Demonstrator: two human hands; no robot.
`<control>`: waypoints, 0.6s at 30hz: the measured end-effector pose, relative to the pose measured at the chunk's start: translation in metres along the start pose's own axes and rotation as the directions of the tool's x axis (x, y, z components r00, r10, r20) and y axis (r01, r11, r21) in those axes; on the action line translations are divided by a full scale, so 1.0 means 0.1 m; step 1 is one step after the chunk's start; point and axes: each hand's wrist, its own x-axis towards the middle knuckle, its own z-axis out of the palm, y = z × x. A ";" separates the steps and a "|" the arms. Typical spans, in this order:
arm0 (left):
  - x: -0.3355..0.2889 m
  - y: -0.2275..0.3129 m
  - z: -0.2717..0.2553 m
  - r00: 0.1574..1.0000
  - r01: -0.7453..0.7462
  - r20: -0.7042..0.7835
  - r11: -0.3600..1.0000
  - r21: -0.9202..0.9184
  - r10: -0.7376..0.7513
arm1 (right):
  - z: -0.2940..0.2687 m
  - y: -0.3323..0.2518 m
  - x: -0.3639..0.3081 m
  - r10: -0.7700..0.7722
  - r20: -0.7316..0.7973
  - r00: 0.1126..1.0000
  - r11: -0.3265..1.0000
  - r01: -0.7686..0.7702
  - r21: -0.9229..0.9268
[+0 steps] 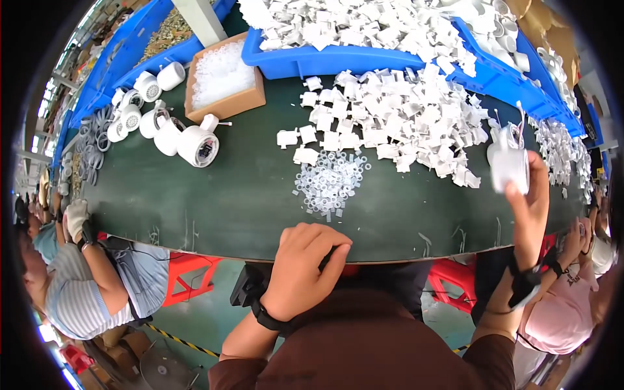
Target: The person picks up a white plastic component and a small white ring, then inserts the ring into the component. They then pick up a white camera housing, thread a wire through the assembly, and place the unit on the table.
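At the right side of the green table, my right hand grips a white cylindrical housing, thumb on the near side and fingers round its right side. Thin wires stick up behind it. My left hand lies at the table's front edge, back upward, fingers curled in; I see nothing in it. Just beyond it is a pile of small translucent ring-shaped pieces. A large heap of white plastic brackets spreads behind that, reaching toward my right hand.
Blue bins line the back, heaped with white parts. A cardboard box of clear pieces stands back left, near several white cylindrical housings. Grey rings lie far left. People sit on both sides; red stools stand below the table.
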 end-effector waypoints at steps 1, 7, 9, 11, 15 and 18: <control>-0.02 0.01 0.00 0.998 0.016 0.066 0.996 -0.091 -0.010 | 0.15 -0.13 -0.16 -0.030 0.060 0.998 0.998 0.026 0.064; 0.01 0.10 0.00 0.974 -0.057 0.168 0.880 -0.472 0.153 | 1.12 -0.06 -0.67 -0.291 0.408 0.866 0.949 0.205 0.242; 0.06 0.20 0.12 0.995 -0.049 0.056 0.881 -0.471 0.085 | 1.41 0.03 -0.74 -0.336 0.331 0.882 0.923 0.239 0.301; 0.04 0.16 0.19 0.999 -0.006 0.034 0.899 -0.438 0.024 | 1.52 0.00 -0.79 -0.456 0.290 0.841 0.888 0.410 0.209; 0.00 0.12 0.31 0.998 0.055 0.006 0.907 -0.417 -0.057 | 1.58 0.11 -0.89 -0.431 0.288 0.855 0.894 0.363 0.262; -0.01 0.22 0.36 0.993 0.099 -0.012 0.897 -0.430 -0.115 | 1.43 0.11 -0.87 -0.410 0.385 0.827 0.910 0.339 0.239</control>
